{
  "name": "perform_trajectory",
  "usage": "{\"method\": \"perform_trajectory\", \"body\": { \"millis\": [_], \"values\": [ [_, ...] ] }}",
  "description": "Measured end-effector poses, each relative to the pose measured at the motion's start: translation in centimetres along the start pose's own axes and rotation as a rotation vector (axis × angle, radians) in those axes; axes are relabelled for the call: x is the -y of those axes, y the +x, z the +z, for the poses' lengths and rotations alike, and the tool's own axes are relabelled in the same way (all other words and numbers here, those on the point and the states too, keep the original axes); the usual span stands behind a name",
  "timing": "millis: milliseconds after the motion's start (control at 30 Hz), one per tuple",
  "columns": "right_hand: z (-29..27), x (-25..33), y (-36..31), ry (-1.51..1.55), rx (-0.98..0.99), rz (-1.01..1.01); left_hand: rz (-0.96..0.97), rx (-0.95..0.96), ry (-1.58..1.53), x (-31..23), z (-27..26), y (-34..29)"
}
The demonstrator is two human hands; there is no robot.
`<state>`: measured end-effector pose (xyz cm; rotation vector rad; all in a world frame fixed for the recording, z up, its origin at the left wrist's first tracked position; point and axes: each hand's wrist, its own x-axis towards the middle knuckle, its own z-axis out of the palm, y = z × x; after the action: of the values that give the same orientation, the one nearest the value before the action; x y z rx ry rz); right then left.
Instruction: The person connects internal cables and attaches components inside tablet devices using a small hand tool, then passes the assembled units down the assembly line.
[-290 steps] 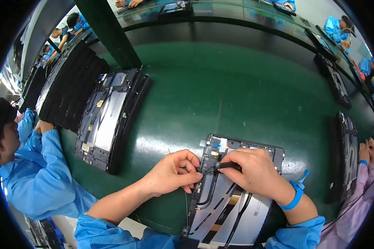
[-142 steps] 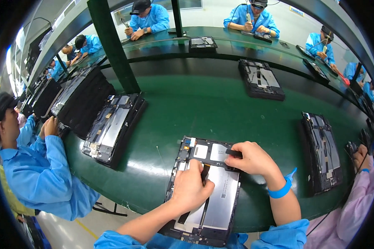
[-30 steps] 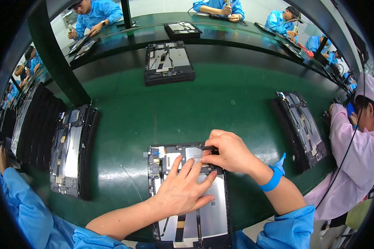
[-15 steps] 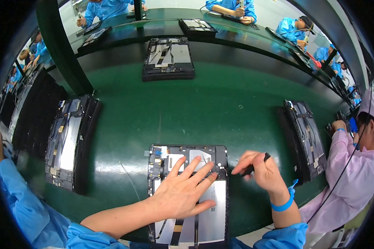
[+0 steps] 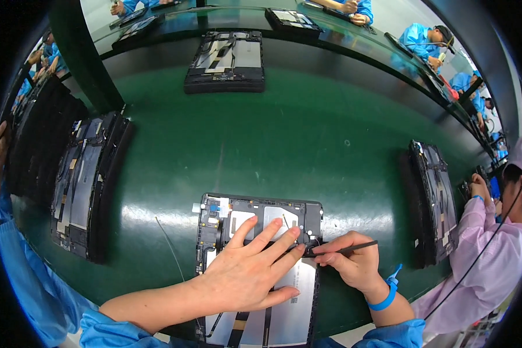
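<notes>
An opened tablet [image 5: 298, 272] lies at the table's front edge, its inner boards, silver plates and ribbon cables exposed. Across its upper middle my left hand [image 5: 246, 267] is laid flat, fingers spread, palm down. My right hand [image 5: 351, 261] pinches a thin black stick-like tool [image 5: 359, 246]. Its working end is at the tablet's right edge, close to a small round black part and a thin wire; the fingers partly hide that spot. A blue band [image 5: 388, 293] circles my right wrist.
Stacks of similar opened tablets stand at the far middle [image 5: 226, 84], the left [image 5: 81, 191] and the right [image 5: 435, 203]. A thin pale wire [image 5: 168, 240] lies left of my tablet on the green table [image 5: 296, 133]. A co-worker in pink [image 5: 481, 255] sits close at right.
My right hand has come down and left to the tablet's right edge, and the tool now points at it. The left hand stays flat on the tablet. The whole view has shifted slightly.
</notes>
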<state>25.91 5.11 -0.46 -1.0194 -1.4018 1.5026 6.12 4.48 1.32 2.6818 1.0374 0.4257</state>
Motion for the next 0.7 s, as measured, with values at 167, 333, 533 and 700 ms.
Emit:
{"method": "perform_trajectory", "body": {
  "millis": [167,333,533,700],
  "values": [
    [0.2,-0.1,0.2,-0.201,-0.023,-0.086,-0.006,0.002,-0.005,0.0,0.1,0.0],
    [1.0,0.4,0.2,-0.362,-0.036,-0.222,-0.005,0.006,-0.029,0.2,0.1,-0.1],
    [1.6,0.6,0.1,-0.622,-0.012,-0.461,-0.004,-0.007,-0.031,0.0,0.0,-0.3],
    [2.2,0.3,-0.2,-0.592,-0.144,-0.288,-0.011,-0.025,-0.019,-0.1,0.1,-0.2]
  ]
}}
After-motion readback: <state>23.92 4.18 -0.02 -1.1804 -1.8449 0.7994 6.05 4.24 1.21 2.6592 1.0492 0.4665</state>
